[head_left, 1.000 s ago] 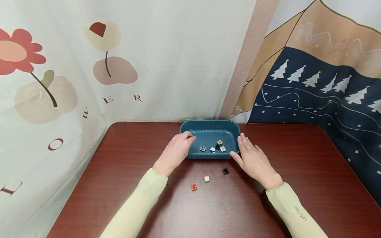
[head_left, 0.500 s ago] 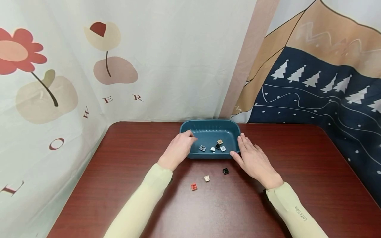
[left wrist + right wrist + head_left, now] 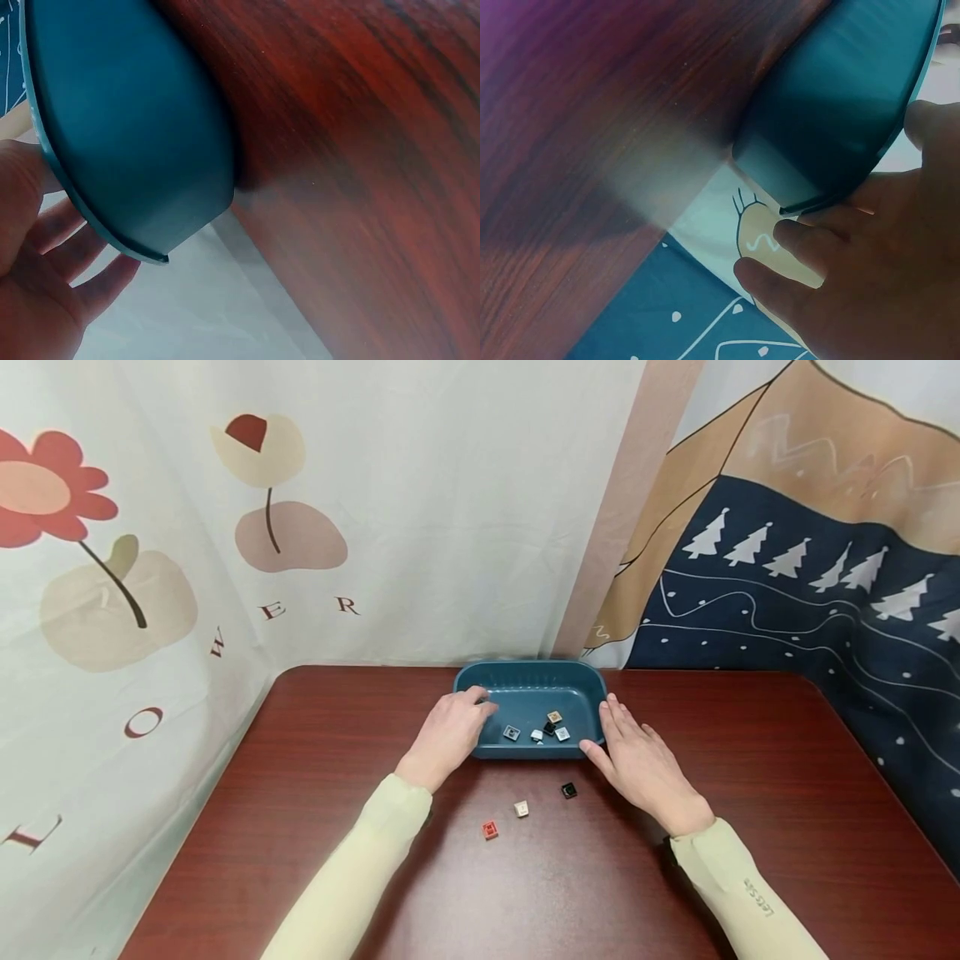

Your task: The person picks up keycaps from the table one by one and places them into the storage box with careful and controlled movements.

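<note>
The left hand [image 3: 450,727] grips the teal tray [image 3: 529,752] by its rim around nine o'clock (hours read from the tray's middle, head view); the right hand [image 3: 645,768] lies with fingers extended against the tray at four o'clock. Inside, between four and seven, sit a tan piece [image 3: 554,717], a black piece [image 3: 550,728], a grey piece [image 3: 512,732] and whitish pieces [image 3: 562,734]. Outside on the red-brown table [image 3: 600,877], a black block [image 3: 569,790] lies towards five, a cream block [image 3: 521,810] at six, a red block [image 3: 490,831] nearer seven.
</note>
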Demonstrator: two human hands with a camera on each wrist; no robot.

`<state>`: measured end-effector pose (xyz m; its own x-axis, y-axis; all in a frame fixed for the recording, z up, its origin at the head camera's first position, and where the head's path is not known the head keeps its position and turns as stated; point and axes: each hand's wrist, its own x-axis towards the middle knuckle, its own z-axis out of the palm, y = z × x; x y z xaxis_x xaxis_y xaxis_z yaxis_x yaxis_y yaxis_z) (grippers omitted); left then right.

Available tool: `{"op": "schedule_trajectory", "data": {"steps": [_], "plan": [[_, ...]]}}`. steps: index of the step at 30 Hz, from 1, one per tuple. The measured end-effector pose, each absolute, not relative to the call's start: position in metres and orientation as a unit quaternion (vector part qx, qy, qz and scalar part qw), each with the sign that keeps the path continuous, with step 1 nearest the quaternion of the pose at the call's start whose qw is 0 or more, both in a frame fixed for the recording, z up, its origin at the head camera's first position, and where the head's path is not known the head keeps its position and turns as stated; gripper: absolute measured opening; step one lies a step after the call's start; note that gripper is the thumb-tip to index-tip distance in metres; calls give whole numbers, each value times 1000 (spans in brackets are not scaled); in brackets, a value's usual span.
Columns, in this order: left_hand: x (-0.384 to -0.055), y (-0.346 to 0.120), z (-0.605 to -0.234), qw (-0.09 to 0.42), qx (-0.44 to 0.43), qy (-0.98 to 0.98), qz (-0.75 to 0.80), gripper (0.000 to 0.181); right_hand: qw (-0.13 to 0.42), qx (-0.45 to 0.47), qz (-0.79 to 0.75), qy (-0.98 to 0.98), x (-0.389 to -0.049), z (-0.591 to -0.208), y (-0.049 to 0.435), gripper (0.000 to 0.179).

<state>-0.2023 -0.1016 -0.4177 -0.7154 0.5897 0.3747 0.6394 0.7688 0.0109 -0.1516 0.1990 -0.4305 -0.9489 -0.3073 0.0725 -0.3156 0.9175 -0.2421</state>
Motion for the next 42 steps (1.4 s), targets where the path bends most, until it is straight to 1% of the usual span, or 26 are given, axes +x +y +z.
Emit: {"op": "schedule_trajectory", "data": {"steps": [8, 17, 28, 37, 42], "plan": [[-191, -107, -411, 189, -320, -926, -60, 39, 15, 159, 126, -979, -151, -430, 200, 79], [-175, -117, -405, 217, -330, -915, -81, 38, 17, 159, 126, -979, -151, -431, 200, 79], [-155, -127, -402, 247, -368, -894, -65, 45, 14, 159, 129, -979, -151, -430, 200, 79], [-137, -128, -404, 233, -395, -887, -43, 51, 15, 159, 128, -979, -151, -430, 200, 79], [-129, -128, -409, 236, -416, -878, -24, 51, 15, 159, 129, -979, -151, -431, 200, 79]]}}
